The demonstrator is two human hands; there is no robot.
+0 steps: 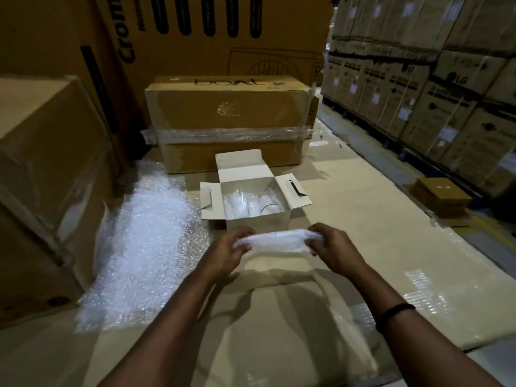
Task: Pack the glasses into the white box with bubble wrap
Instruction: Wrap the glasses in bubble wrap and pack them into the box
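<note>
Just before the white box [258,222], the left hand [231,251] and right hand [332,247] curled round the ends of one bubble-wrapped bundle [275,241]. Three box flaps stood open; wrapped glasses [251,203] lay inside, number unclear. One loose bubble wrap sheet [145,233] lay left; bare flattened cardboard [357,213] stretched right toward stacked cartons [446,93].

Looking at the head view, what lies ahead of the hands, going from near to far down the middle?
bubble-wrap bundle, gripped by the left hand and right hand → open white box with glasses inside → taped brown carton → tall printed carton
</note>
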